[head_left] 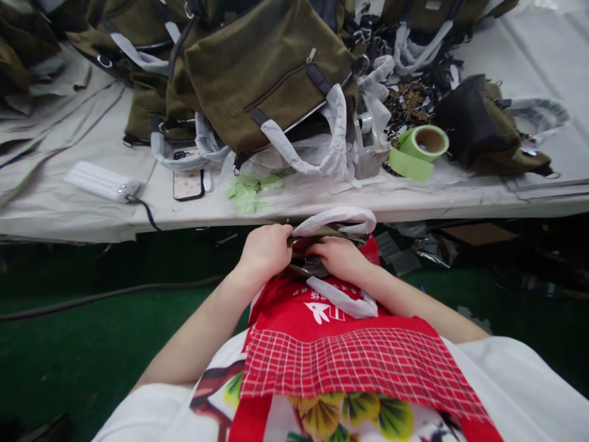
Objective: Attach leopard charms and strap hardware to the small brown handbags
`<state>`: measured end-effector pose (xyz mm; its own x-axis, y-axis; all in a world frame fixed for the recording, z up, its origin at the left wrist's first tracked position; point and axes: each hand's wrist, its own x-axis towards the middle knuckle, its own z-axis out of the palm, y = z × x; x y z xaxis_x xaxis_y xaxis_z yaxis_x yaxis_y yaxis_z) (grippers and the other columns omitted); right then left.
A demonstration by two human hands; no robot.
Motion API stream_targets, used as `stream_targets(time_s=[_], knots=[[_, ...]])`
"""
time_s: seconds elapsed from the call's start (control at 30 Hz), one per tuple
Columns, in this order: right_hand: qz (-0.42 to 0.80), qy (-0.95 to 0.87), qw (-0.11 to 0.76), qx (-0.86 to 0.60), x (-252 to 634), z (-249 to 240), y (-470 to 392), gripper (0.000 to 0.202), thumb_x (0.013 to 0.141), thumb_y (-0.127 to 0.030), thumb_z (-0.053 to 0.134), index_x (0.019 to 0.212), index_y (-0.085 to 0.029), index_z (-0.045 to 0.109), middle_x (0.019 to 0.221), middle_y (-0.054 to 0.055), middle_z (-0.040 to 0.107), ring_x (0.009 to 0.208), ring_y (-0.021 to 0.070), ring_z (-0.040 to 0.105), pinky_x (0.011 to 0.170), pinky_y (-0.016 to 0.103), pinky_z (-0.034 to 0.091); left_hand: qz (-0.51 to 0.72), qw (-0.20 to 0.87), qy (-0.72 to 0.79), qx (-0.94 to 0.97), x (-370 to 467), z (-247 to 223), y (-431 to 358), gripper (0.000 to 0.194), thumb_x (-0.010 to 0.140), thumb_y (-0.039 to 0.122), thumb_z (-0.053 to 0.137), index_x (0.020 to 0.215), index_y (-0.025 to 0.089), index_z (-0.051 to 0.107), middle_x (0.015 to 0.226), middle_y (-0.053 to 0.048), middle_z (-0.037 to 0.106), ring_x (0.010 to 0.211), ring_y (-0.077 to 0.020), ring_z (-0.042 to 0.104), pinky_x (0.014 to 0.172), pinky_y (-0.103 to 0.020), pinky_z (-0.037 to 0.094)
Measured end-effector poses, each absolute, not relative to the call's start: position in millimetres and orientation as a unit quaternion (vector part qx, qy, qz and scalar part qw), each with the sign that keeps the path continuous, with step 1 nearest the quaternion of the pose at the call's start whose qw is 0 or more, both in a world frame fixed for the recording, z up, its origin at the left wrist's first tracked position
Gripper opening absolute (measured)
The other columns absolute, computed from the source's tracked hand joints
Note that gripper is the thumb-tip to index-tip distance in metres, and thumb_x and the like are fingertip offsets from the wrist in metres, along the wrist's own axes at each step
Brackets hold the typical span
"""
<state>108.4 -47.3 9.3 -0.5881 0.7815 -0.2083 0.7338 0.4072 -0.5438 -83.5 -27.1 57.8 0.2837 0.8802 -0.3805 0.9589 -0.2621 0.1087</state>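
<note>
A handbag with an open zipper rests in my lap against the red apron. My left hand is closed on the left edge of its mouth. My right hand reaches into the opening from the right; its fingertips are hidden inside. One white-wrapped handle arches above my hands, and another wrapped handle hangs toward me over the apron. Most of the bag's body is hidden by my hands and the handles.
On the white table stand olive handbags with wrapped handles, a green tape roll, a phone and a white device with a cable. Chains and metal fittings lie heaped behind. A dark cable crosses the left side below.
</note>
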Motion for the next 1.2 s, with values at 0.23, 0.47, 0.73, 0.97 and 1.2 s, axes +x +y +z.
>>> stream_targets(time_s=[0.23,0.47,0.73,0.97,1.2], knots=[[0.261,-0.869,-0.019,-0.420,107.4,16.3,-56.1,0.023,0.095,-0.024,0.055,0.103,-0.022,0.077,0.096,0.011,0.066,0.087,0.0238,0.060,0.075,0.032,0.041,-0.068,0.152,0.665,0.728,-85.9,48.5,-32.8,0.028,0.086,0.030,0.048,0.106,0.024,0.067,0.089,-0.007,0.075,0.085,-0.0295,0.071,0.068,-0.034,0.047],[0.335,-0.765,0.109,-0.539,108.9,2.9,-53.1,0.020,0.088,-0.009,0.053,0.098,-0.018,0.068,0.091,0.006,0.071,0.081,0.0194,0.064,0.075,0.029,0.044,-0.011,0.307,0.617,0.724,-92.9,47.0,-32.5,0.029,0.088,0.035,0.051,0.104,0.021,0.072,0.099,-0.008,0.076,0.092,-0.0266,0.070,0.076,-0.030,0.048],[0.293,-0.742,0.154,-0.583,110.7,-0.9,-42.1,0.010,0.087,-0.015,0.058,0.088,-0.021,0.065,0.086,0.003,0.070,0.083,0.0191,0.063,0.075,0.029,0.044,0.063,0.447,0.578,0.680,-75.1,33.4,-43.9,0.052,0.096,0.051,0.035,0.079,0.016,0.069,0.074,-0.008,0.071,0.072,-0.0213,0.065,0.060,-0.026,0.042],[0.302,-0.801,0.148,-0.495,116.1,9.7,-46.9,0.007,0.089,-0.017,0.060,0.094,-0.021,0.062,0.093,0.003,0.071,0.090,0.0190,0.065,0.082,0.029,0.046,0.041,0.400,0.592,0.698,-87.5,40.4,-43.6,0.051,0.095,0.049,0.035,0.079,0.016,0.070,0.078,-0.010,0.072,0.073,-0.0233,0.067,0.062,-0.029,0.045],[0.310,-0.749,0.181,-0.557,112.3,2.1,-48.5,0.011,0.086,-0.011,0.057,0.092,-0.020,0.059,0.091,0.005,0.072,0.086,0.0199,0.067,0.080,0.030,0.048,-0.037,0.224,0.555,0.800,-61.4,72.0,-2.5,0.036,0.079,0.041,0.058,0.100,0.016,0.074,0.100,-0.016,0.073,0.092,-0.0304,0.069,0.078,-0.034,0.051]])
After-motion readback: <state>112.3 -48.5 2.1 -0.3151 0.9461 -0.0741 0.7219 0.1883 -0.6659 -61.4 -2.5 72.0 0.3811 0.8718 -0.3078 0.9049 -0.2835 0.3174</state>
